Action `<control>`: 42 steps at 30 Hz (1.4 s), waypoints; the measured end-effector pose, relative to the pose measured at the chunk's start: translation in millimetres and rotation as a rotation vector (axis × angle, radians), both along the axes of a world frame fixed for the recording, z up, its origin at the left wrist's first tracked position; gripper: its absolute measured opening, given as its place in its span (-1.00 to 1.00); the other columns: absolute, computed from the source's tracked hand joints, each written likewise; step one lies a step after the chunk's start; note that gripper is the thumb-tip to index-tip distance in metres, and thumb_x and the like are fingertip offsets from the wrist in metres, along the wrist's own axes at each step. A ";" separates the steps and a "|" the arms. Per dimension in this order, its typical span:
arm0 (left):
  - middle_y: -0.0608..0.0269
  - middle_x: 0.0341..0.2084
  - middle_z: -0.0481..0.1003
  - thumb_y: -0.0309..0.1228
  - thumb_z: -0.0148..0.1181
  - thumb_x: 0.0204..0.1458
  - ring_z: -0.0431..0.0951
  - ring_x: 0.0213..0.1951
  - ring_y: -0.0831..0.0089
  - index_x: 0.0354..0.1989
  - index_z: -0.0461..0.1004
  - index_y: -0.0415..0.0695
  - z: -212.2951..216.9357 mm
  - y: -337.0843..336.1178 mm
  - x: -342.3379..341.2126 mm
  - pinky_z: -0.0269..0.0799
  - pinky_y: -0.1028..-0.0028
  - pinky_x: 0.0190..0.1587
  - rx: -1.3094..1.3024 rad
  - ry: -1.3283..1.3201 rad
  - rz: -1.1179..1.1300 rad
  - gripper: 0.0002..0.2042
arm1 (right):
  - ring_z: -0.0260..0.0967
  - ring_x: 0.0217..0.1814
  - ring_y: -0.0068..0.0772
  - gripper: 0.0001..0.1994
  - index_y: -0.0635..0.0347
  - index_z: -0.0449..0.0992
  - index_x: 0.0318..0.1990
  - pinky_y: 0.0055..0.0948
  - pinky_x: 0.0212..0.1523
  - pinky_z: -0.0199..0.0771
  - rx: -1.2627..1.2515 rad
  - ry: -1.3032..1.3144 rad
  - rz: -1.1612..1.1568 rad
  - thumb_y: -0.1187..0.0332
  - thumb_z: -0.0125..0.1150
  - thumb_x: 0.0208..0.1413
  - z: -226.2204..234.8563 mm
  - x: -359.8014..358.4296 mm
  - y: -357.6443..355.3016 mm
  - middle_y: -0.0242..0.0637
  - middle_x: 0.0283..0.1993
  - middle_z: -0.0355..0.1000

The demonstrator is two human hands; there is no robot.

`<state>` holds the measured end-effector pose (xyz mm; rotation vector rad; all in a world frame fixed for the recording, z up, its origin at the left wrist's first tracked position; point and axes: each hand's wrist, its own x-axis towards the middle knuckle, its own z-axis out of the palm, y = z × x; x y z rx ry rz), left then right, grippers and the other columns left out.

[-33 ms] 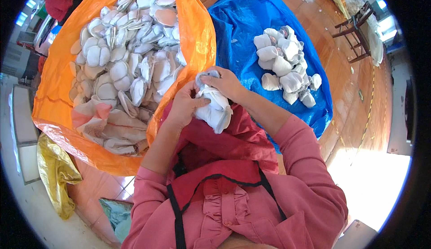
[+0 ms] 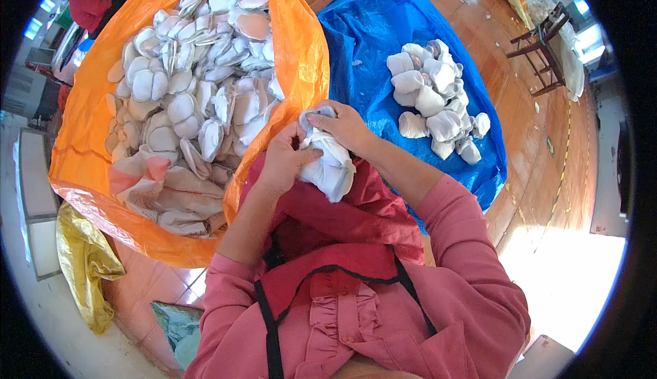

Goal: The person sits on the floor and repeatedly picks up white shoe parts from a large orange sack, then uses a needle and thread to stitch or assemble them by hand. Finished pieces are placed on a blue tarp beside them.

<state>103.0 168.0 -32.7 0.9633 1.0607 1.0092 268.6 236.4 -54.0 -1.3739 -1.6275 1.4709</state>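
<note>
Orange bag: a very big orange plastic bag [image 2: 89, 139] lies open on the floor, at the person's left. It is full of white cloth cups [image 2: 198, 85] that look like bra pads.
Blue sheet: a blue plastic sheet [image 2: 363, 44] is spread out on the person's right, touching the orange bag's edge near the hands.
Floor: shiny brown wood [image 2: 540, 153].
Small pile: a heap of rolled white pads [image 2: 434, 95] sits on the blue sheet, well away from the hands.
Yellow bag: a crumpled yellow bag [image 2: 85, 263] lies by the orange bag's near corner.
Stool: a dark wooden stool [image 2: 540, 47] stands far off at the right.
Red cloth: a red cloth [image 2: 342, 218] lies over the person's lap, under the hands.
White bundle: a stack of white pads [image 2: 328, 163] is held over the lap, between the two hands, just beside the orange bag's edge.
Left hand: the left hand [image 2: 284, 160] is closed on the bundle's left side, fingers curled around it.
Right hand: the right hand [image 2: 345, 126] is on top of the bundle, fingers bent down and pinching its upper end.
Other person: someone in a red top [image 2: 89, 3] is far away at the top left.
</note>
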 end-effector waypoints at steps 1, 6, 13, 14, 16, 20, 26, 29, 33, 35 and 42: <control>0.35 -0.42 0.39 -0.55 0.38 -0.15 0.44 -0.33 0.49 -0.35 0.35 -0.11 3.9 -1.8 2.0 0.39 0.44 -0.26 0.121 0.268 -0.003 -0.72 | 0.53 -0.25 -0.19 -0.53 0.22 0.59 -0.13 -0.32 -0.18 0.49 -0.027 0.031 -0.039 -0.04 0.26 0.07 0.1 0.8 0.1 -0.10 -0.29 0.57; 0.13 -0.35 0.37 -0.51 0.35 -0.17 0.43 -0.30 0.25 -0.38 0.34 -0.19 15.5 -10.6 7.5 0.36 0.34 -0.22 0.426 0.669 0.045 -0.74 | 0.53 -0.28 -0.18 -0.55 0.23 0.59 -0.18 -0.30 -0.20 0.48 0.006 0.076 -0.132 -0.04 0.23 0.09 -18.5 2.4 8.7 -0.09 -0.32 0.56; 0.01 -0.06 0.39 -0.28 0.37 -0.21 0.37 0.04 0.02 -0.10 0.45 -0.25 50.3 -22.3 19.7 0.32 0.15 0.12 0.673 1.037 0.027 -0.53 | 0.51 -0.15 -0.03 -0.54 0.18 0.57 -0.21 -0.20 -0.12 0.47 0.120 -0.193 0.071 -0.08 0.07 0.15 28.1 -5.3 0.7 -0.02 -0.23 0.55; 0.01 -0.06 0.39 -0.29 0.36 -0.21 0.37 0.04 0.01 -0.10 0.45 -0.25 54.8 -25.6 24.1 0.32 0.15 0.12 0.684 1.080 0.044 -0.53 | 0.51 -0.15 -0.04 -0.54 0.18 0.57 -0.21 -0.21 -0.12 0.47 0.128 -0.191 0.095 -0.08 0.06 0.15 32.0 -6.1 0.9 -0.03 -0.23 0.55; 0.01 -0.06 0.39 -0.32 0.34 -0.21 0.37 0.05 0.00 -0.10 0.45 -0.25 60.2 -29.8 29.2 0.33 0.15 0.13 0.703 1.165 0.076 -0.54 | 0.51 -0.16 -0.07 -0.54 0.19 0.57 -0.21 -0.22 -0.13 0.47 0.155 -0.264 0.188 -0.06 0.03 0.17 51.3 -3.4 1.5 -0.04 -0.24 0.55; 0.00 -0.09 0.40 -0.38 0.30 -0.21 0.39 0.02 -0.01 -0.14 0.45 -0.26 71.4 -30.8 12.2 0.35 0.17 0.11 0.755 1.037 -0.075 -0.60 | 0.52 -0.21 -0.14 -0.55 0.22 0.54 -0.26 -0.25 -0.18 0.46 0.072 -0.283 0.239 -0.04 -0.01 0.20 62.1 0.9 2.1 -0.08 -0.29 0.54; 0.03 -0.26 0.38 -0.45 0.25 -0.26 0.40 -0.10 -0.04 -0.30 0.39 -0.23 73.5 -22.7 -4.5 0.36 0.15 -0.01 0.721 1.006 -0.261 -0.70 | 0.53 -0.30 -0.23 -0.56 0.24 0.53 -0.28 -0.34 -0.25 0.48 0.012 -0.187 0.321 -0.02 -0.02 0.21 55.2 -8.9 -3.5 -0.14 -0.36 0.53; 0.07 -0.33 0.36 -0.47 0.24 -0.29 0.39 -0.19 -0.01 -0.37 0.35 -0.20 63.6 -21.4 -3.7 0.36 0.13 -0.10 0.764 1.034 -0.279 -0.74 | 0.51 -0.34 -0.28 -0.57 0.23 0.54 -0.28 -0.37 -0.35 0.48 -0.184 -0.161 0.287 -0.01 0.00 0.20 38.0 -10.7 -1.4 -0.12 -0.38 0.51; 0.10 -0.40 0.35 -0.49 0.23 -0.30 0.38 -0.27 0.05 -0.45 0.33 -0.17 54.9 -20.8 -1.6 0.35 0.16 -0.18 0.858 1.017 -0.270 -0.78 | 0.46 -0.44 -0.40 -0.60 0.21 0.55 -0.26 -0.41 -0.53 0.42 -0.170 -0.048 0.306 0.01 0.09 0.18 35.7 -8.4 2.4 -0.19 -0.40 0.49; 0.11 -0.43 0.35 -0.49 0.24 -0.31 0.39 -0.29 0.06 -0.47 0.34 -0.17 50.8 -19.3 -2.2 0.36 0.18 -0.20 0.909 0.997 -0.269 -0.79 | 0.42 -0.47 -0.46 -0.62 0.19 0.56 -0.25 -0.44 -0.60 0.37 -0.338 0.024 0.245 0.01 0.14 0.17 39.1 -8.1 4.5 -0.25 -0.41 0.48; 0.12 -0.42 0.40 -0.45 0.31 -0.30 0.43 -0.29 0.07 -0.44 0.40 -0.16 31.9 -22.2 -14.2 0.38 0.22 -0.23 1.146 0.861 -0.241 -0.77 | 0.34 -0.57 -0.48 -0.68 0.15 0.57 -0.26 -0.47 -0.67 0.27 -0.468 0.194 0.144 0.05 0.20 0.16 23.9 -9.9 3.7 -0.32 -0.45 0.44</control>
